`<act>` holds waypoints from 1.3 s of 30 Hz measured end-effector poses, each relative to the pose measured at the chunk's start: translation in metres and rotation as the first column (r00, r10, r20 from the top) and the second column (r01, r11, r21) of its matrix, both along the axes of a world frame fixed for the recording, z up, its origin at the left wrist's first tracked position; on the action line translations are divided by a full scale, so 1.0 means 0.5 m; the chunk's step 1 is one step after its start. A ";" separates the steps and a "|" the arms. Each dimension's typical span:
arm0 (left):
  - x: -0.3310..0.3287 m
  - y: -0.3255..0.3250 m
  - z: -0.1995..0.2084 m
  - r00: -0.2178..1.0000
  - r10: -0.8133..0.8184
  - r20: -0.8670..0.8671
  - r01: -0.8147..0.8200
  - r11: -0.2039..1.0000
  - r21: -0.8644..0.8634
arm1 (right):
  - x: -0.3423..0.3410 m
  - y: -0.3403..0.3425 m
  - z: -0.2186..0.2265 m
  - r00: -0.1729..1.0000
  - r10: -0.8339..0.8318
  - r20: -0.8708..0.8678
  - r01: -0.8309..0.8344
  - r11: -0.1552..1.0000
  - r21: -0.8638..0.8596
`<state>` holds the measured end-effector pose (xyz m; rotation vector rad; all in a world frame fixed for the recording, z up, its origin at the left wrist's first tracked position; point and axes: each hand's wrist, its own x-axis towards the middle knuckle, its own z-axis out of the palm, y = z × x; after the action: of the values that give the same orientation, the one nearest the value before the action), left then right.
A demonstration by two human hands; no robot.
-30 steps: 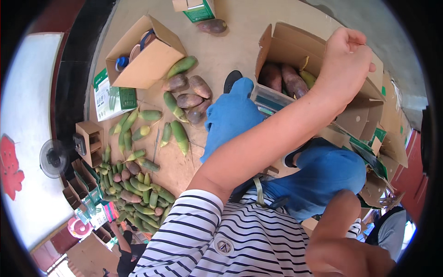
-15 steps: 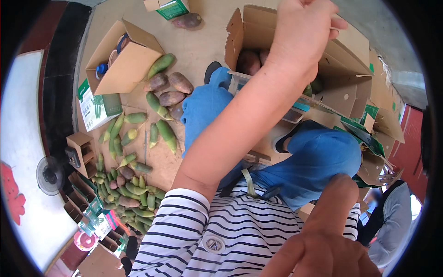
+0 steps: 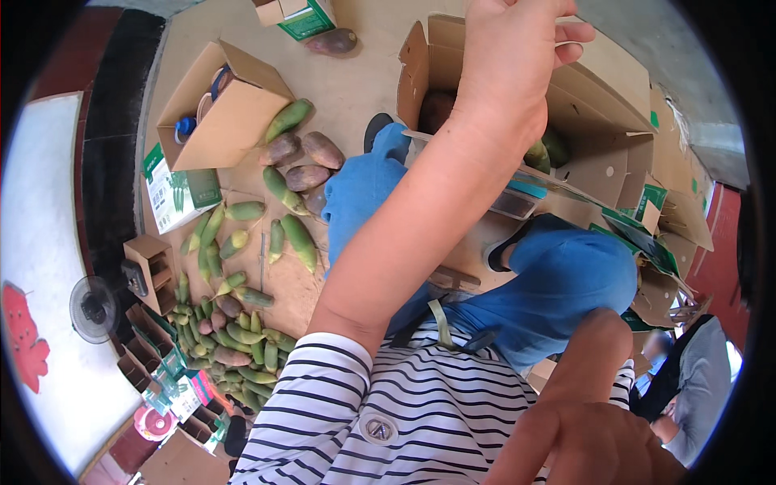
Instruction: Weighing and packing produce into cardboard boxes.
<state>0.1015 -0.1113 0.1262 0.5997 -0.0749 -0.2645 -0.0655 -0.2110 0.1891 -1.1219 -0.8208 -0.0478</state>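
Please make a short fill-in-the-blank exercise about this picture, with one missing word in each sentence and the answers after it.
1. The person wears a shirt with dark and white ______.
2. The left hand is raised over an open brown ______ box.
3. Many long green fruits lie in a pile on the ______.
4. The person's trousers are ______ in colour.

Missing words: stripes; cardboard; floor; blue
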 end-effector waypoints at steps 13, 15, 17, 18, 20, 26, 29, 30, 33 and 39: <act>0.001 -0.014 0.003 0.999 0.032 -0.026 -0.030 0.996 0.089 | 0.039 0.029 -0.011 0.997 -0.071 -0.028 0.071 0.997 -0.014; 0.017 -0.019 -0.009 0.995 0.044 -0.089 -0.035 0.995 0.098 | 0.044 -0.002 -0.017 0.996 -0.090 -0.026 0.089 0.996 -0.026; 0.020 -0.028 -0.011 0.987 0.040 -0.157 -0.023 0.994 0.105 | 0.014 -0.032 -0.013 0.992 -0.124 -0.029 0.123 0.992 -0.041; 0.019 -0.021 -0.007 0.989 0.078 -0.127 -0.059 0.987 0.146 | 0.086 0.031 -0.025 0.990 -0.138 -0.028 0.137 0.990 -0.043; 0.024 -0.012 -0.009 0.992 0.117 -0.037 -0.109 0.978 0.176 | 0.071 0.016 -0.020 0.986 -0.167 -0.029 0.165 0.985 -0.051; 0.027 -0.019 -0.019 0.994 0.101 -0.046 -0.094 0.987 0.127 | 0.075 0.019 -0.021 0.979 -0.201 -0.037 0.199 0.979 -0.052; 0.025 -0.016 -0.015 0.994 0.104 -0.039 -0.098 0.985 0.139 | 0.110 -0.005 -0.041 0.976 -0.212 -0.043 0.209 0.976 -0.055; 0.024 0.001 -0.016 0.992 0.123 -0.038 -0.116 0.982 0.150 | 0.093 -0.006 -0.040 0.979 -0.198 -0.047 0.196 0.980 -0.043; 0.028 0.001 -0.006 0.995 0.094 -0.033 -0.091 0.991 0.094 | 0.154 0.047 -0.032 0.964 -0.263 -0.045 0.258 0.961 -0.103; 0.026 0.039 0.014 0.968 0.248 0.025 -0.246 0.933 0.262 | 0.187 -0.023 -0.053 0.826 -0.540 0.161 0.563 0.801 -0.201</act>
<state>0.1146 -0.0920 0.1331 0.8648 0.0459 -0.0309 0.0281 -0.2226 0.1628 -1.5770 -0.5636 -0.5090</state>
